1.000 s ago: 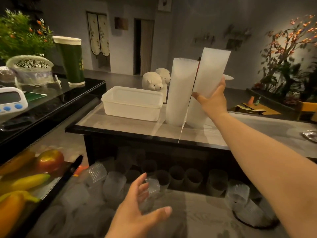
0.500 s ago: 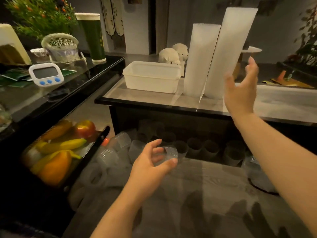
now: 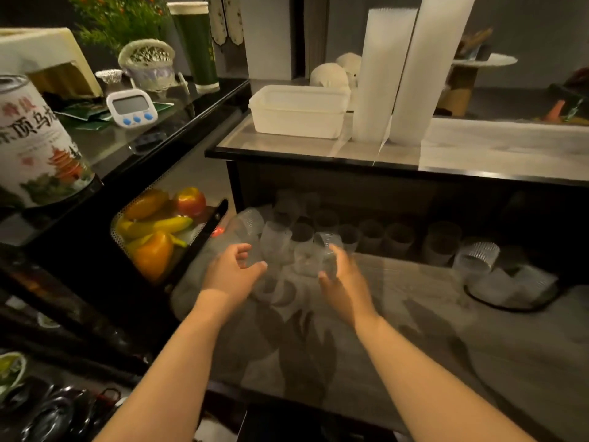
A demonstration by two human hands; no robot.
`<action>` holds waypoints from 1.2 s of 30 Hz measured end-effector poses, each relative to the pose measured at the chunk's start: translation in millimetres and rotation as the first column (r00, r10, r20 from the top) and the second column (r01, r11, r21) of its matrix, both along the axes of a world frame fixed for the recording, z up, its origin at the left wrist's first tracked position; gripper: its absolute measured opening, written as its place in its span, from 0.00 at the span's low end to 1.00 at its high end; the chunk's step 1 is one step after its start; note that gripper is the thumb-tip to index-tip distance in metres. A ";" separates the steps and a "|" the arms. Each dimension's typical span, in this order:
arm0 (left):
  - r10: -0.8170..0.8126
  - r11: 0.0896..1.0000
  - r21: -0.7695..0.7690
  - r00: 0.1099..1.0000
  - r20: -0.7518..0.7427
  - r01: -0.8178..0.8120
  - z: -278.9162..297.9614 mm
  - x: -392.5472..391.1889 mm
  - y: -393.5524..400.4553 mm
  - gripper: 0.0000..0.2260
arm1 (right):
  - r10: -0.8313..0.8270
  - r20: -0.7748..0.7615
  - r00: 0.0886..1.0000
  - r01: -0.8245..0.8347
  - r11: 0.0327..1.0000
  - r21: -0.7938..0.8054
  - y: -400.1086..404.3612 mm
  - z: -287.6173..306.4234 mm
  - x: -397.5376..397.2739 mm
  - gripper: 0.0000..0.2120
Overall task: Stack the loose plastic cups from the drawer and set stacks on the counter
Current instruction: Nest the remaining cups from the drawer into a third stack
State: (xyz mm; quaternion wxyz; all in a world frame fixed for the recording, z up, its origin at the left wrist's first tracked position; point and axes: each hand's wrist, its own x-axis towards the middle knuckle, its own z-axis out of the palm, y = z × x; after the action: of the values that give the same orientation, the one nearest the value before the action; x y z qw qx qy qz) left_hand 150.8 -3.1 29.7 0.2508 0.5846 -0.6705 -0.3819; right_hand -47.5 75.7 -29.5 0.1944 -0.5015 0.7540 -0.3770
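The open drawer (image 3: 398, 314) holds many loose clear plastic cups (image 3: 443, 244), some upright along the back, others tipped in a heap at the left. Both hands reach into that heap: the left hand (image 3: 231, 275) has its fingers loosely curled beside a cup, holding nothing; the right hand (image 3: 342, 279) curls its grip round one clear cup (image 3: 314, 260). On the counter (image 3: 494, 148) above stand two tall cup stacks (image 3: 401, 74) beside an empty white plastic tub (image 3: 298, 111). A perforated tray (image 3: 127, 218) at left holds peppers and bananas.
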 end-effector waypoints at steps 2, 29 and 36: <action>0.046 0.999 -0.030 0.986 0.160 -0.041 -13.2 15.9 -8.6 0.23 | 0.077 -0.041 0.996 -0.068 0.977 0.202 8.3 -23.3 15.9 0.31; -0.015 1.000 0.017 0.561 0.828 0.002 -81.2 39.4 -17.0 0.15 | 0.347 -0.221 0.911 -0.045 0.618 0.785 23.0 -86.6 54.7 0.35; 0.003 0.968 -0.173 0.677 0.736 0.183 -45.6 4.8 -9.5 0.08 | 0.350 -0.200 0.915 -0.057 0.605 0.794 18.1 -77.3 55.0 0.30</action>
State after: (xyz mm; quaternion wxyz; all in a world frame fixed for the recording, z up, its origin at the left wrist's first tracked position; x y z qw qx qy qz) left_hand 155.6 -12.5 -16.0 0.0099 0.6207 -0.7825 -0.0478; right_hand 7.5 93.8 -106.9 0.3012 -0.5092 0.8000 0.0996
